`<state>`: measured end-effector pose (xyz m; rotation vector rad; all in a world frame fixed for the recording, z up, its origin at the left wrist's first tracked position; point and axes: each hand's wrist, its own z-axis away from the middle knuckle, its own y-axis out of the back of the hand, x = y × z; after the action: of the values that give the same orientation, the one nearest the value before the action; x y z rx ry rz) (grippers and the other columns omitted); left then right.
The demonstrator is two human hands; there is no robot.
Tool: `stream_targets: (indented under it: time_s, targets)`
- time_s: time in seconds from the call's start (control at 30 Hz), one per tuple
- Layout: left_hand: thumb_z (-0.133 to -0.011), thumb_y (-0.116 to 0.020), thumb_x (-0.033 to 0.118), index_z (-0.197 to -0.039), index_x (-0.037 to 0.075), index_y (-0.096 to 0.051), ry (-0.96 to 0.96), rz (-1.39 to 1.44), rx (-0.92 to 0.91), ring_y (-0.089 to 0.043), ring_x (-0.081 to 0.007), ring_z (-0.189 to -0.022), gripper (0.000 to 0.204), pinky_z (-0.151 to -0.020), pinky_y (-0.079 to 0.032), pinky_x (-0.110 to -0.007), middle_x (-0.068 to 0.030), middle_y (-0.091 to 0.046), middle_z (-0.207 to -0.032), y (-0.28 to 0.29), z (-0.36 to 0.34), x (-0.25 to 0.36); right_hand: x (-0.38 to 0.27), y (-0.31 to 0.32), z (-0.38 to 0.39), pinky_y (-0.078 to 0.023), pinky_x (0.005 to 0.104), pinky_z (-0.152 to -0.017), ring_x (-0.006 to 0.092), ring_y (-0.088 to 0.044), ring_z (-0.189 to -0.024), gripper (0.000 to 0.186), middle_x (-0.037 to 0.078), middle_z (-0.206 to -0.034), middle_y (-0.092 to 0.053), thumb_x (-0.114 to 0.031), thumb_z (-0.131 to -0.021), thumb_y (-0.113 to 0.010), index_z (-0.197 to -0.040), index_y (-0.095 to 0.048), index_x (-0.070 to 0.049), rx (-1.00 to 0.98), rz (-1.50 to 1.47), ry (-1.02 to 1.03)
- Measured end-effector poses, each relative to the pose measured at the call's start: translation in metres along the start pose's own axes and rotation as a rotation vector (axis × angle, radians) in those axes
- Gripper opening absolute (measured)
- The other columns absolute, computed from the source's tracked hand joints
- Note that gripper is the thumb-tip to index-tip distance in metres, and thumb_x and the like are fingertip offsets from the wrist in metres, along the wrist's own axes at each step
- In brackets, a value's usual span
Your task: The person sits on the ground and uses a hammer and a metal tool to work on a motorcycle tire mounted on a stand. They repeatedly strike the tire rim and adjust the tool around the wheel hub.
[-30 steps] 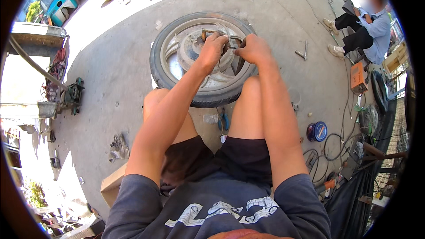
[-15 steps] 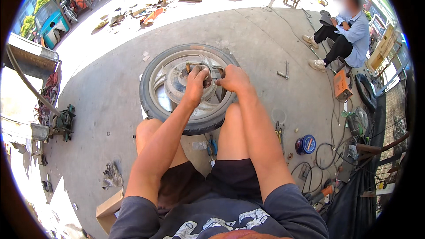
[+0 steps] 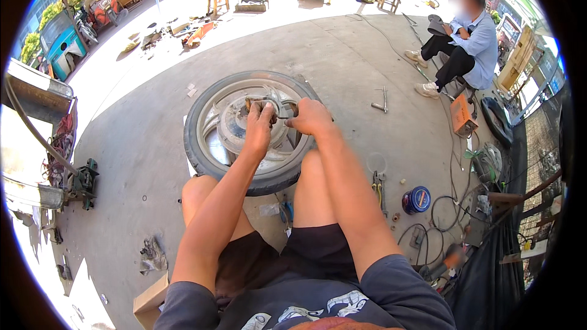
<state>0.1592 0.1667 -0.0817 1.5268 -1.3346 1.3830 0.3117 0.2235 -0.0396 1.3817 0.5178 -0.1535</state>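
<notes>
A motorcycle wheel [image 3: 269,184] with a black tyre and a dusty grey cast rim lies flat on the ground before my knees. Above its hub [image 3: 232,123], my left hand [image 3: 260,127] is closed around a small ring-like metal part, mostly covered by the fingers. Close beside it, my right hand [image 3: 310,117] pinches a thin dark rod-like tool [image 3: 283,117] that points at the left hand's part. The tool's exact kind is hidden by the fingers. A brownish piece [image 3: 249,104] shows by the left fingertips.
Pliers [image 3: 379,192] and a blue-lidded tub [image 3: 417,200] stand right of my knee. A T-shaped metal tool [image 3: 382,101] lies farther off. At the right sit a person [image 3: 483,49] and an orange box [image 3: 463,116]; cables [image 3: 449,208] trail there. A bench vise [image 3: 84,183] is at left.
The whole view has shifted slightly, with the wheel appearing lower and farther left. Both hands stay together over the hub; their fingers have turned a little around the part and the tool.
</notes>
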Motion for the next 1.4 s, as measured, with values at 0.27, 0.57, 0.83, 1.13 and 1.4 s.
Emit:
stream_targets:
  time_s: [0.27, 0.57, 0.83, 1.13, 1.4]
  targets:
    - [-0.11, -0.043, 0.039, -0.094, 0.006, -0.057, 0.044, 0.207, -0.031, -0.043, -0.0101, -0.067, 0.04, -0.062, -0.035, -0.028, -0.0008, -0.055, -0.078, -0.004, 0.006, -0.002, 0.002, 0.007, 0.005, -0.056, 0.045, -0.09, 0.0336, -0.071, -0.105, 0.045, 0.017, -0.105, -0.076, -0.039, -0.074, -0.086, -0.103, -0.077, -0.006, -0.006, -0.014, -0.009]
    - [-0.109, -0.045, 0.04, -0.094, 0.008, -0.057, 0.019, 0.043, -0.1, -0.048, -0.0108, -0.074, 0.037, -0.069, -0.039, -0.028, -0.0013, -0.054, -0.081, 0.0, 0.004, -0.004, 0.001, 0.015, 0.004, -0.057, 0.0441, -0.092, 0.0345, -0.071, -0.109, 0.047, 0.021, -0.112, -0.074, -0.037, -0.075, -0.083, -0.107, -0.076, -0.004, -0.064, -0.025, 0.007]
    - [-0.11, -0.047, 0.035, -0.092, 0.006, -0.057, -0.065, 0.063, -0.022, -0.046, -0.0097, -0.075, 0.036, -0.07, -0.038, -0.027, -0.0002, -0.053, -0.079, -0.015, 0.011, 0.006, 0.005, 0.018, 0.006, -0.057, 0.0448, -0.092, 0.0353, -0.07, -0.109, 0.048, 0.022, -0.112, -0.074, -0.038, -0.076, -0.083, -0.107, -0.075, -0.003, -0.061, -0.031, 0.015]
    - [-0.109, -0.049, 0.032, -0.097, 0.004, -0.062, 0.005, 0.14, -0.064, -0.049, -0.0098, -0.075, 0.033, -0.071, -0.041, -0.027, -0.0017, -0.06, -0.084, -0.003, 0.016, 0.004, 0.003, 0.011, 0.007, -0.056, 0.0445, -0.092, 0.0343, -0.071, -0.108, 0.044, 0.021, -0.109, -0.074, -0.037, -0.077, -0.082, -0.105, -0.075, -0.004, -0.065, -0.025, 0.014]
    - [-0.111, -0.044, 0.031, -0.097, 0.003, -0.059, 0.007, 0.091, -0.044, -0.048, -0.011, -0.076, 0.035, -0.069, -0.039, -0.028, -0.0039, -0.058, -0.083, 0.003, 0.01, 0.005, 0.004, 0.002, -0.002, -0.056, 0.0454, -0.088, 0.0343, -0.071, -0.103, 0.044, 0.018, -0.104, -0.075, -0.038, -0.075, -0.085, -0.102, -0.076, -0.005, -0.028, -0.019, -0.004]
